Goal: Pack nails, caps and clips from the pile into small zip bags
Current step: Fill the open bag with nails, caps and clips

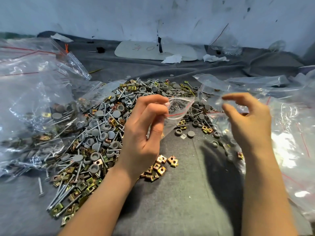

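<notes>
Informal packing workstation: a grey cloth (170, 193) covers the work surface. A bulk fastener pile (95, 133) lies beside heaped zip bags (34, 82), against a scuffed white wall (153, 14).

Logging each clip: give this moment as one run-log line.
left hand: pinches small zip bag, nails inside | right hand: loosely curled, holds nothing, beside bag | pile: on grey cloth

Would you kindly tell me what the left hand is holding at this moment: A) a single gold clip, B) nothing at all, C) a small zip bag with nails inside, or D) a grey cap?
C: the left hand pinches the small zip bag near its red-lined mouth, and nails show through the clear plastic.
</notes>
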`<state>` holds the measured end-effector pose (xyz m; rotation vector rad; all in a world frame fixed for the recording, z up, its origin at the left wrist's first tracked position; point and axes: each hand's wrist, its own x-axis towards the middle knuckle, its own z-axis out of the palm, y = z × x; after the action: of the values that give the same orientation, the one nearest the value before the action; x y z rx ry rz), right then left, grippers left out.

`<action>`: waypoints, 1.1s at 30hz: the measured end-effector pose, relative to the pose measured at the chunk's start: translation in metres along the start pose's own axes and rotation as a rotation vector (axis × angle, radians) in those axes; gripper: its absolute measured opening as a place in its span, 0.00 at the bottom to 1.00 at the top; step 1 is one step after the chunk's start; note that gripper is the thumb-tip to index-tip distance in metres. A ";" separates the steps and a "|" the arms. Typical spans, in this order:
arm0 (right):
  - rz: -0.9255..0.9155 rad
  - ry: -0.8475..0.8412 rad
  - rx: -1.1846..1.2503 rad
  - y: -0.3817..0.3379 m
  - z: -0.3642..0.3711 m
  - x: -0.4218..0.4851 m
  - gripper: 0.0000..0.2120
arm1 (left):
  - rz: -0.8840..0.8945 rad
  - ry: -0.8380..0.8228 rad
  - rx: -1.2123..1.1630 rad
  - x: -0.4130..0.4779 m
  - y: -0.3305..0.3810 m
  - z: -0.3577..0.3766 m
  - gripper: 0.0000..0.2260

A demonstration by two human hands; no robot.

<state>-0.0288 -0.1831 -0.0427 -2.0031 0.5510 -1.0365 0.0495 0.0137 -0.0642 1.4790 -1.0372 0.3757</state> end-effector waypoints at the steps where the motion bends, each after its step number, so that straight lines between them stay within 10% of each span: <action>1: 0.052 -0.048 -0.063 0.011 0.003 0.001 0.10 | -0.003 0.000 -0.002 0.000 0.000 0.000 0.07; 6: 0.157 -0.384 -0.407 0.041 0.018 0.002 0.08 | -0.025 0.015 -0.002 0.000 0.001 0.001 0.07; 33: 0.190 -0.296 -0.302 0.019 0.018 -0.006 0.11 | -0.026 -0.011 0.070 0.000 -0.002 0.005 0.11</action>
<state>-0.0178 -0.1824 -0.0669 -2.2630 0.7524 -0.5526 0.0495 0.0091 -0.0662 1.5576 -1.0210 0.3893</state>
